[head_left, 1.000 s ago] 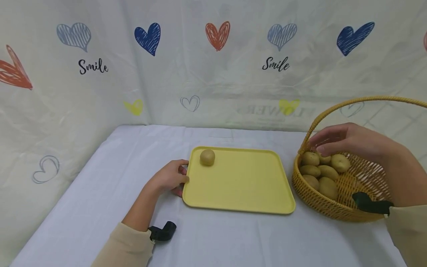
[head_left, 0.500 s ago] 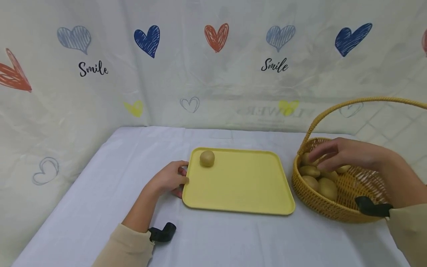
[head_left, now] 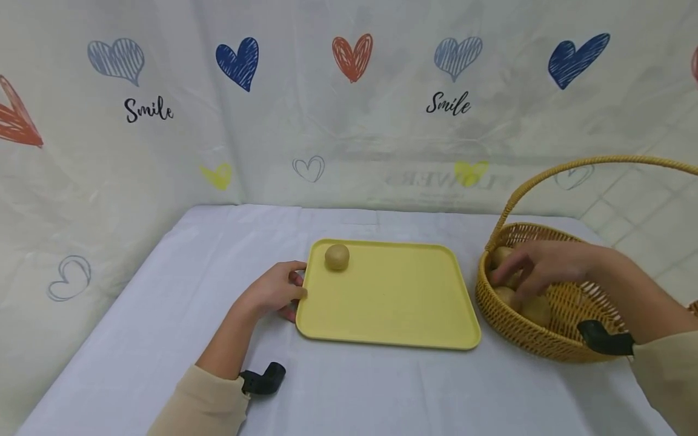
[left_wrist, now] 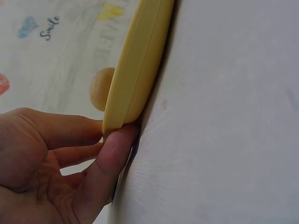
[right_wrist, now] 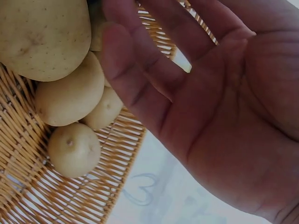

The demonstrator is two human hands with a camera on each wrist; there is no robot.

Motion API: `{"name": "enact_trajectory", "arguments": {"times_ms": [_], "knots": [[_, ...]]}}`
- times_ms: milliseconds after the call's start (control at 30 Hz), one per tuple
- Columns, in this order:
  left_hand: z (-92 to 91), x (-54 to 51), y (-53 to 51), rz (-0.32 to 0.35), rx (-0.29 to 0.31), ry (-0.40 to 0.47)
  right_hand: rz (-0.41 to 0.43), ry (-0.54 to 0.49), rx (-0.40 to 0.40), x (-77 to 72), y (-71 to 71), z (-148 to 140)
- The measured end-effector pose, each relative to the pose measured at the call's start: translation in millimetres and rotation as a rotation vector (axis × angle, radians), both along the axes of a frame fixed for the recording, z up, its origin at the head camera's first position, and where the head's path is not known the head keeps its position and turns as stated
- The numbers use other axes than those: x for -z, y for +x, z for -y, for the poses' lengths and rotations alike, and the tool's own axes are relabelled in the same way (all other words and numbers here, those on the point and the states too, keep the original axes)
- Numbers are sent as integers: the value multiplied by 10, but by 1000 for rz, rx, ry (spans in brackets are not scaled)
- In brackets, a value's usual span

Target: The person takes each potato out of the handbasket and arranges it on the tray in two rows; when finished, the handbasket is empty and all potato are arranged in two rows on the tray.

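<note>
My left hand (head_left: 277,289) holds the left edge of a yellow tray (head_left: 403,297) lying on the white cloth. In the left wrist view, the fingers (left_wrist: 70,128) meet the rim and a digit lies against its underside. One round potato (head_left: 337,257) sits in the tray's far left corner. At the right, my right hand (head_left: 556,266) reaches down into a wicker basket (head_left: 572,351), over several potatoes (head_left: 537,310). Its fingers are loosely bent beside a large potato (right_wrist: 42,37) in the right wrist view; none is seen gripped. The hand hides part of the pile.
The basket's tall arched handle (head_left: 600,160) rises above the right forearm. A white cloth (head_left: 360,387) covers the table. Behind it hangs a white backdrop (head_left: 283,133) printed with hearts and lettering. Black wrist cameras (head_left: 264,379) are strapped to both wrists.
My right hand has moved down into the basket, its fingertips now among the potatoes. The left hand stays on the tray's edge, and the tray's potato has not moved.
</note>
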State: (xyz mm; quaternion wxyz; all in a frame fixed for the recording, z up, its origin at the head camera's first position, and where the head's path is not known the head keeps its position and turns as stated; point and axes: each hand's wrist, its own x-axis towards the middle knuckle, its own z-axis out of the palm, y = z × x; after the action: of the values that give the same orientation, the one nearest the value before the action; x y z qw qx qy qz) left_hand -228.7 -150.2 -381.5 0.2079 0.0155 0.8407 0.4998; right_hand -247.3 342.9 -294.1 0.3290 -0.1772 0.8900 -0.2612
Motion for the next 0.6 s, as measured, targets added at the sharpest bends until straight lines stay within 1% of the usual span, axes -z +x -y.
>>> {"name": "enact_trajectory", "arguments": {"times_ms": [133, 200, 300, 433, 600], "knots": [[4, 6, -8, 4, -3, 3, -15, 26, -75, 15, -2, 58], [5, 8, -14, 3, -3, -2, -11, 39, -83, 16, 9, 98], [3, 11, -18, 2, 1, -11, -5, 74, -59, 22, 29, 157], [7, 11, -20, -4, 5, -13, -29, 124, -27, 25, 51, 210], [7, 11, -15, -2, 2, -6, -52, 139, -22, 38, 60, 220]]}}
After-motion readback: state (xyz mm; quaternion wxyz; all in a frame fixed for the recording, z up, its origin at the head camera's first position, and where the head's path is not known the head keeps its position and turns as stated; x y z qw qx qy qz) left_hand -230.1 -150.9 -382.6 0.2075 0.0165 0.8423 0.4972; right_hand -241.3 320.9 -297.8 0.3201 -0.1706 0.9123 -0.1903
